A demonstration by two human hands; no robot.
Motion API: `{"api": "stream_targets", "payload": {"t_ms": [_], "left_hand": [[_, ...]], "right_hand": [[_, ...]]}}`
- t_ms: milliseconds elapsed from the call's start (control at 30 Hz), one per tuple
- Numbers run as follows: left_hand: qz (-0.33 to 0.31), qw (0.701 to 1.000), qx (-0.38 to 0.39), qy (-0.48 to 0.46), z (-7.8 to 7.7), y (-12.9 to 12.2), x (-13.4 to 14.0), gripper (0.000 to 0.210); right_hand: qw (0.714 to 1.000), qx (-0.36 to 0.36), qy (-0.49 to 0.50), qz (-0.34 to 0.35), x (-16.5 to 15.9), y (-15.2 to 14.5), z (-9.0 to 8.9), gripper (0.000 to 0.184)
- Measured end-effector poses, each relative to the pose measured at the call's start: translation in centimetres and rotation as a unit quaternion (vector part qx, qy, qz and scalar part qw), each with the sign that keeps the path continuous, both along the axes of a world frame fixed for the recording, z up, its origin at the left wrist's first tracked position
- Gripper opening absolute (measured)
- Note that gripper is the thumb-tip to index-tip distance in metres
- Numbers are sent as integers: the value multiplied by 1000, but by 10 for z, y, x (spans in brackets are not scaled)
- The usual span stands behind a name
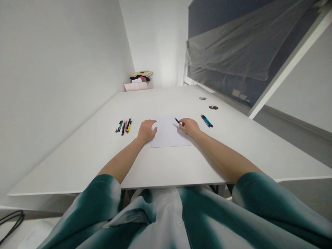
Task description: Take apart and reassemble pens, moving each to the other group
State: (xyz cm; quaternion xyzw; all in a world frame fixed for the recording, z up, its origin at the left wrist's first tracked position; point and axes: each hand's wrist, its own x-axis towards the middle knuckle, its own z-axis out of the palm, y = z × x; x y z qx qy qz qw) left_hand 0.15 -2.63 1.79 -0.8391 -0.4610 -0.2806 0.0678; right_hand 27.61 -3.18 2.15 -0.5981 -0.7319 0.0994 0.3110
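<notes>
A sheet of white paper point(168, 133) lies flat on the white table point(103, 166) in front of me. At its left edge rests my left hand point(147, 130), thumb and fingers apart and nothing held. My right hand point(189, 127) is over the paper's right side, closed around a black pen point(177, 120). The pen's front end points up and to the left, and its middle is hidden by my fingers. I cannot make out any marks on the sheet.
Several pens and markers point(123, 126) lie left of my left hand. More pens point(206, 121), blue and dark, lie to the right. Two round cable holes point(213, 107) are in the tabletop. A box with piled items point(138, 83) stands at the far end, and a plastic-covered panel point(233, 52) rises on the right.
</notes>
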Motion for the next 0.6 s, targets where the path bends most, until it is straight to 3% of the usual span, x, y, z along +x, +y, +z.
{"api": "stream_targets", "payload": {"t_ms": [133,267,400,600], "left_hand": [[2,1000,-8,3,-1,3,-1,24],[-7,1000,-14,10,-2,2,0,19],[-15,1000,-21,13,-3,3,-1,19],[-24,999,-27,19,-4,4,0,20]], "right_hand": [[991,8,-50,-122,41,10,0,6],[973,3,-51,-226,73,15,-5,10],[960,-1,-14,-280,90,18,-13,13],[956,1,-5,-293,96,23,-19,16]]}}
